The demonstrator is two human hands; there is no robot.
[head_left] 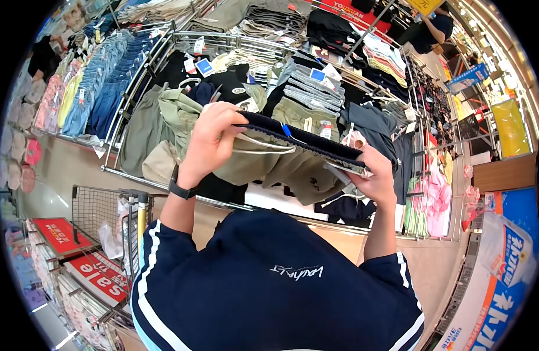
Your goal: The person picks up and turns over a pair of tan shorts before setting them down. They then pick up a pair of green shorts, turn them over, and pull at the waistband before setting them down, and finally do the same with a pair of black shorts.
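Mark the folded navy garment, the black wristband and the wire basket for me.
folded navy garment (pixel 322 146), head view, middle of its dark waistband.
black wristband (pixel 182 189), head view, strap on the wrist.
wire basket (pixel 97 207), head view, its mesh wall.

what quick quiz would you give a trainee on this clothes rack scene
1. True or false: the left hand and the right hand both grip the navy garment.
2. Which wrist bears the black watch? A) left B) right C) neither
3. Fill in: the red sign at lower left reads "____".
Key: 1 true; 2 A; 3 sale.
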